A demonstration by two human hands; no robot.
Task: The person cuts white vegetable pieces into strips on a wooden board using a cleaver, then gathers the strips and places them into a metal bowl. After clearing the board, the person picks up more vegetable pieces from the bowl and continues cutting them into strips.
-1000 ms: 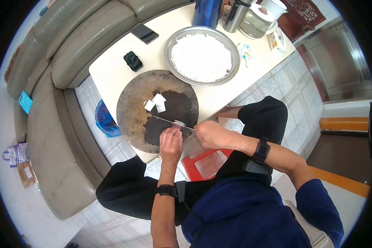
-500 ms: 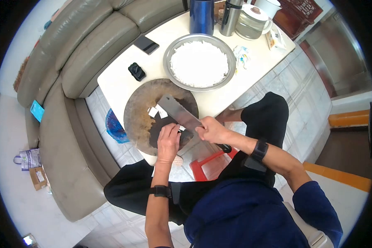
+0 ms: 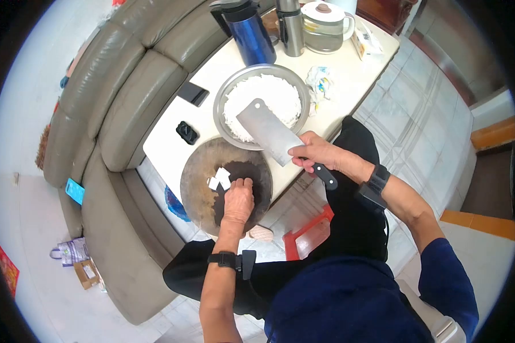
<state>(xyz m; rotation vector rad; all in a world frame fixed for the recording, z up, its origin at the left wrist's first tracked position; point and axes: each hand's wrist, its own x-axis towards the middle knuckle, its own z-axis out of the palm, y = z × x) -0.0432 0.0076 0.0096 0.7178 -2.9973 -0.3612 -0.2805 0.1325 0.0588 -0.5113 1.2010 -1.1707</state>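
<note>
Up came the broad steel cleaver [image 3: 270, 132] gripped in the right hand [image 3: 320, 151], so keep the left hand [image 3: 238, 204] (can't tell its grip) curled near those flat white pieces [image 3: 222, 178] on the round wooden board [image 3: 197, 200].

We are seeing white pieces [image 3: 223, 178], a chopping board [image 3: 197, 191] patched tan and near-black, and a silver-grey cleaver [image 3: 270, 132] with a black handle [image 3: 325, 176]. We are wearing a navy shirt [image 3: 346, 303] and black trousers [image 3: 355, 228]. We are noticing a blue flask [image 3: 252, 37], a red stool [image 3: 312, 231], a grey-brown sofa [image 3: 150, 86] and pale, lined floor tiles [image 3: 409, 108].
</note>
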